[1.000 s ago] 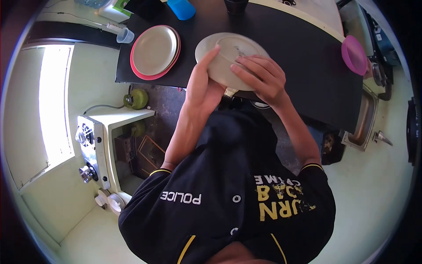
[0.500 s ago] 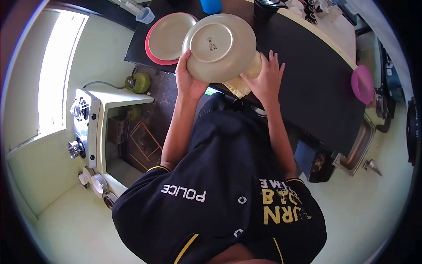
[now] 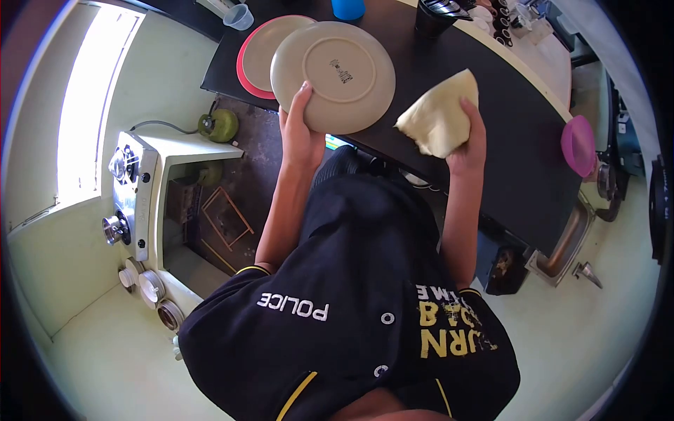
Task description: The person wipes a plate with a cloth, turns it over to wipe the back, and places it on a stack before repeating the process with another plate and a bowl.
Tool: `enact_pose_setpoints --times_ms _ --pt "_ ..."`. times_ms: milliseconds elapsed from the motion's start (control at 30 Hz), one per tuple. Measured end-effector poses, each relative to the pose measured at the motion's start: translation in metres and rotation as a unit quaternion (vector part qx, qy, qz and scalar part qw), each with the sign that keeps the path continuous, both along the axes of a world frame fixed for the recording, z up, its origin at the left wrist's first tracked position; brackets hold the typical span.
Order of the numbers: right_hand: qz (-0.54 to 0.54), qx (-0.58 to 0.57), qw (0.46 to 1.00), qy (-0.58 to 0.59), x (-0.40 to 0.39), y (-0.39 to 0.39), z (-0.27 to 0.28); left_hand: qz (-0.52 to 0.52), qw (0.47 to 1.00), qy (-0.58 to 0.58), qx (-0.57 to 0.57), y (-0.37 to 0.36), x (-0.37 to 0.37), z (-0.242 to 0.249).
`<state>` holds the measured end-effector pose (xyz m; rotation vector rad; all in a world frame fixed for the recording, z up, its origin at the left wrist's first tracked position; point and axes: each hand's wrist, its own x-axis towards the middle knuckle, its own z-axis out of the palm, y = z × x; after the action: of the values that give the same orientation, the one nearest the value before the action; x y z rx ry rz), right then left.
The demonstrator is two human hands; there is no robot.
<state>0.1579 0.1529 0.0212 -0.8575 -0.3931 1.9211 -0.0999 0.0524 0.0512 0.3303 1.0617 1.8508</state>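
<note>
A beige plate (image 3: 333,77) is tilted up over the black counter, its underside with a ring and dark print facing me. My left hand (image 3: 300,133) grips its lower left edge, thumb on the underside. To the right, my right hand (image 3: 470,144) holds a pale yellow cloth (image 3: 441,116), bunched and hanging leftward, apart from the plate. Behind the held plate, another beige plate (image 3: 263,56) lies on a red plate (image 3: 246,78) on the counter.
On the black counter (image 3: 519,140) stand a blue cup (image 3: 348,8), a dark holder with cutlery (image 3: 432,19) and a clear cup (image 3: 239,17). A pink bowl (image 3: 578,146) and a sink (image 3: 562,242) are at right, a stove (image 3: 133,189) at left.
My right hand has moved right, away from the plate, with the cloth now lifted clear of it. The held plate has shifted slightly left.
</note>
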Motion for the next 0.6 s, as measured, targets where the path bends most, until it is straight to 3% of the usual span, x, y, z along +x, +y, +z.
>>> enact_pose_setpoints --times_ms 100,133,200,300,433,600 --pt "-0.041 0.090 0.988 -0.118 -0.026 0.002 0.019 0.013 1.000 0.024 0.000 -0.004 0.013 0.010" --pt "-0.036 0.176 0.966 -0.186 -0.037 0.003 0.018 0.014 0.999 0.030 0.004 -0.004 0.018 0.011" --pt "-0.042 0.343 0.862 -0.370 -0.063 -0.003 0.025 0.024 0.999 0.041 0.001 0.000 0.029 0.010" --pt "-0.058 0.454 0.778 -0.430 -0.089 -0.027 0.021 0.058 0.997 0.028 -0.030 0.007 0.044 0.013" --pt "-0.009 0.528 0.715 -0.458 -0.083 -0.050 0.035 0.053 0.997 -0.025 -0.048 0.007 0.034 0.019" --pt "0.078 0.649 0.592 -0.472 -0.068 -0.066 0.050 0.016 0.996 -0.050 -0.070 0.004 0.017 0.011"
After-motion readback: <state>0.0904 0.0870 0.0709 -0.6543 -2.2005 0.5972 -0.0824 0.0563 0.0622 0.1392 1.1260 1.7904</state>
